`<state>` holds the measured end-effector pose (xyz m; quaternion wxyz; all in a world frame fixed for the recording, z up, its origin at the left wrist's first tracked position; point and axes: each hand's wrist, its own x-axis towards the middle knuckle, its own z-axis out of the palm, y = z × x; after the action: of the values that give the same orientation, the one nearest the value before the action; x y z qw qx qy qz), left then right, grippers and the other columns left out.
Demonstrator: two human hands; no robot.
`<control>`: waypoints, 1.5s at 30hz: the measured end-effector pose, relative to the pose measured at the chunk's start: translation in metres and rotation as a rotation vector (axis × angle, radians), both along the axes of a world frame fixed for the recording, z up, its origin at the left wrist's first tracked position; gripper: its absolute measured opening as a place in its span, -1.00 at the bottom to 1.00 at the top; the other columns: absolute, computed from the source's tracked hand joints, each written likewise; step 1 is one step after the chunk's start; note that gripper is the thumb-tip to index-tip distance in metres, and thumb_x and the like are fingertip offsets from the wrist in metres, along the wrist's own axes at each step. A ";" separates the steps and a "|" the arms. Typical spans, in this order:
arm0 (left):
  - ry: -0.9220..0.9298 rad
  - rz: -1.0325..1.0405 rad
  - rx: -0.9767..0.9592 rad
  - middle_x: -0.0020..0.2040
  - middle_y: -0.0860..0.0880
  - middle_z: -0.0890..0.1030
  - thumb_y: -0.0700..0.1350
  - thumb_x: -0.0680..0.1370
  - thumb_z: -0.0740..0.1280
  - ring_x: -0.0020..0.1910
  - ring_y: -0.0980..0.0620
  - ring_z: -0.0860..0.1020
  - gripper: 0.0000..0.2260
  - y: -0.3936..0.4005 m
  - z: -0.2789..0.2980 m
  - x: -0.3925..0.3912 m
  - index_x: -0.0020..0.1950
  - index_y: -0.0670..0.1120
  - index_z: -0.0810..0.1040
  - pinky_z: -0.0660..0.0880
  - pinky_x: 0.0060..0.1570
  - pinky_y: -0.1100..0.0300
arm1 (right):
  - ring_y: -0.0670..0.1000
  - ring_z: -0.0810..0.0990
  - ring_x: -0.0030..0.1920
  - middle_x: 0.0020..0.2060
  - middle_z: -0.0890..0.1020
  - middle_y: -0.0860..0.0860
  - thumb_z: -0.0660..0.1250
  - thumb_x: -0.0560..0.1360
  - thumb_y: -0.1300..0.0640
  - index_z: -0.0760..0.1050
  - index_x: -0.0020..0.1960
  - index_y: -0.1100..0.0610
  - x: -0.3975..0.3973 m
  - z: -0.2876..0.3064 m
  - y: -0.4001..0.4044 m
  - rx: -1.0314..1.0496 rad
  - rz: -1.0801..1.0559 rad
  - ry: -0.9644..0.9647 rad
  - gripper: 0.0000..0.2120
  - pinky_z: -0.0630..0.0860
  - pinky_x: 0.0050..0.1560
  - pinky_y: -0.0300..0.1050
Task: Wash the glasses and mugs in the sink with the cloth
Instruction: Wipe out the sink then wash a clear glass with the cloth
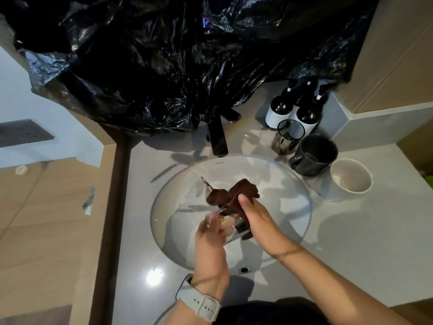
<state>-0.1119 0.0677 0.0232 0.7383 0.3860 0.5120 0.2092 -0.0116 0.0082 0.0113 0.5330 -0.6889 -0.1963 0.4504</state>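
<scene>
In the head view, a clear glass (228, 227) is held over the round sink (302, 200) by the left hand (212, 240), whose grip is clamped around it, a watch (199, 301) worn on the wrist. A dark brown cloth (230, 195) is pinched against the glass by the right hand (256, 219), its grip closed on the fabric. On the grey table (351, 242), right of the sink, a smoked glass (289, 134), a black mug (314, 154) and a white mug (349, 178) are lined up below three dark bottles (281, 111). The black faucet (218, 137) is partly covered by a black plastic bag (152, 55).
</scene>
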 end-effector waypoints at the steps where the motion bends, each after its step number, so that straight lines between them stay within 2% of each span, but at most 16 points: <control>1: 0.015 0.009 0.047 -0.20 -0.08 0.68 -0.09 0.68 0.17 -0.20 0.04 0.59 -0.75 -0.002 0.002 0.001 0.01 -0.18 0.59 0.45 -0.03 0.19 | -0.12 0.62 0.07 -0.01 0.67 -0.08 0.08 0.58 -0.25 0.55 0.10 -0.03 0.000 -0.006 0.004 -0.002 -0.071 0.065 -0.61 0.46 0.13 -0.24; 5: 0.035 0.017 0.228 -0.28 -0.05 0.65 -0.14 0.67 0.18 -0.31 0.17 0.61 -0.80 -0.003 0.009 0.005 -0.05 -0.18 0.54 0.48 -0.30 0.43 | -0.01 0.66 0.05 0.00 0.68 0.09 0.18 0.62 0.03 0.51 0.16 0.11 -0.001 -0.003 0.011 0.073 -0.209 0.299 -0.77 0.52 0.14 -0.12; 8: 0.049 -0.002 0.354 -0.23 -0.13 0.66 -0.16 0.67 0.20 -0.29 0.17 0.62 -0.80 -0.002 0.006 0.005 -0.07 -0.20 0.52 0.50 -0.26 0.41 | 0.21 0.55 0.24 0.18 0.57 0.26 0.32 0.54 0.07 0.41 0.33 0.28 0.004 -0.001 0.003 0.205 -0.206 0.553 -0.56 0.39 0.36 0.08; 10: 0.051 -0.015 0.388 -0.27 -0.11 0.67 -0.14 0.67 0.20 -0.29 0.14 0.62 -0.79 -0.001 0.004 0.005 -0.10 -0.21 0.51 0.50 -0.23 0.39 | 0.16 0.56 0.19 0.12 0.58 0.21 0.33 0.50 0.07 0.44 0.30 0.28 0.008 0.001 0.001 0.265 -0.169 0.675 -0.56 0.41 0.31 0.04; 12: 0.038 -0.007 0.363 -0.33 -0.05 0.66 -0.14 0.67 0.20 -0.33 0.17 0.60 -0.77 -0.001 0.005 0.006 -0.10 -0.24 0.51 0.49 -0.26 0.40 | 0.06 0.61 0.13 0.05 0.64 0.12 0.37 0.48 0.07 0.49 0.21 0.16 0.004 -0.001 -0.001 0.231 -0.180 0.573 -0.66 0.49 0.18 -0.06; 15: -0.012 0.028 0.215 -0.41 0.03 0.59 -0.17 0.67 0.18 -0.41 0.24 0.56 -0.76 -0.001 0.011 0.011 -0.12 -0.25 0.51 0.46 -0.35 0.45 | -0.11 0.66 -0.10 -0.15 0.68 -0.03 0.37 0.52 0.17 0.49 0.06 0.05 -0.010 0.003 0.002 0.111 -0.254 0.161 -0.86 0.54 -0.16 -0.32; 17: 0.005 -0.005 0.248 -0.40 0.05 0.59 -0.16 0.67 0.19 -0.39 0.26 0.56 -0.77 -0.001 0.013 0.012 -0.13 -0.19 0.50 0.46 -0.33 0.46 | -0.16 0.66 -0.25 -0.26 0.66 -0.09 0.33 0.53 0.21 0.47 0.02 0.06 -0.016 0.006 0.005 0.130 -0.333 0.113 -0.89 0.53 -0.33 -0.36; 21: 0.089 -0.170 0.635 -0.28 0.12 0.65 -0.05 0.67 0.20 -0.25 0.20 0.60 -0.80 0.000 0.006 0.009 -0.12 -0.06 0.47 0.48 -0.18 0.35 | 0.00 0.65 -0.20 -0.23 0.66 0.03 0.30 0.56 0.06 0.51 -0.01 0.11 -0.009 0.012 0.017 0.130 -0.432 0.304 -0.88 0.57 -0.15 -0.15; 25: 0.160 -0.366 1.154 -0.22 0.09 0.66 0.01 0.61 0.15 -0.15 0.10 0.48 -0.88 0.010 -0.013 0.004 -0.03 0.01 0.42 0.40 -0.09 0.12 | -0.03 0.53 -0.44 -0.46 0.52 0.01 0.23 0.55 0.01 0.43 -0.28 0.10 0.006 0.023 0.022 0.100 -0.403 0.709 -0.73 0.48 -0.34 -0.18; 28: 0.123 -0.301 0.945 -0.25 0.07 0.64 0.06 0.61 0.16 -0.16 0.10 0.57 -0.81 0.012 -0.005 0.004 -0.08 -0.01 0.43 0.49 -0.10 0.11 | 0.03 0.65 -0.22 -0.26 0.65 0.07 0.25 0.56 -0.04 0.52 -0.09 0.12 0.001 0.020 0.023 0.155 -0.421 0.588 -0.77 0.53 -0.10 -0.09; 31: 0.058 -0.127 0.438 -0.26 -0.09 0.64 -0.02 0.67 0.20 -0.23 0.02 0.64 -0.72 0.020 0.011 0.013 -0.09 -0.19 0.49 0.57 -0.17 0.21 | -0.01 0.63 0.05 0.05 0.64 0.09 0.30 0.54 -0.05 0.43 0.26 0.08 -0.014 0.010 0.024 0.148 -0.411 0.094 -0.65 0.54 0.08 -0.16; 33: 0.023 -0.111 0.122 -0.32 -0.12 0.55 -0.10 0.68 0.20 -0.36 0.10 0.58 -0.74 0.033 0.018 0.018 -0.14 -0.22 0.46 0.51 -0.28 0.31 | -0.11 0.58 0.03 0.04 0.57 0.08 0.33 0.50 -0.07 0.39 0.23 0.07 -0.018 0.001 0.020 0.181 -0.344 -0.263 -0.63 0.48 0.03 -0.33; 35: -0.013 -0.164 0.016 -0.32 -0.07 0.50 -0.13 0.68 0.19 -0.43 0.17 0.51 -0.77 0.037 0.025 0.019 -0.13 -0.19 0.45 0.43 -0.22 0.29 | -0.07 0.56 0.00 -0.02 0.54 0.10 0.36 0.45 -0.06 0.39 0.18 0.03 -0.017 -0.009 0.014 0.259 -0.298 -0.403 -0.64 0.48 0.03 -0.28; 39: 0.043 -0.111 0.281 -0.23 -0.04 0.65 -0.12 0.66 0.22 -0.28 0.17 0.64 -0.81 0.020 0.032 0.019 -0.06 -0.18 0.53 0.52 -0.22 0.36 | 0.04 0.64 -0.02 -0.07 0.63 0.14 0.46 0.46 0.10 0.46 0.14 -0.04 -0.018 0.003 0.017 0.356 -0.418 -0.044 -0.71 0.59 0.00 -0.13; 42: 0.101 -0.193 0.692 -0.20 0.02 0.67 0.04 0.63 0.19 -0.18 0.07 0.65 -0.81 0.013 0.020 0.017 -0.05 -0.03 0.50 0.61 -0.11 0.00 | 0.03 0.68 -0.08 -0.12 0.68 0.06 0.39 0.50 0.06 0.51 0.13 0.08 -0.015 0.019 0.024 0.257 -0.500 0.343 -0.77 0.58 -0.11 -0.13; 45: 0.091 -0.317 1.107 -0.26 0.11 0.63 0.01 0.60 0.18 -0.24 0.03 0.60 -0.81 0.017 0.007 0.008 -0.07 -0.07 0.48 0.54 -0.16 -0.04 | 0.01 0.64 -0.31 -0.32 0.63 0.06 0.31 0.53 -0.03 0.54 -0.09 0.15 0.002 0.036 0.024 0.181 -0.343 0.737 -0.76 0.55 -0.25 -0.16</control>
<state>-0.1040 0.0843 0.0304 0.4258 0.7955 0.2935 0.3159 -0.0094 0.0320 0.0477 0.6932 -0.4546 0.0863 0.5526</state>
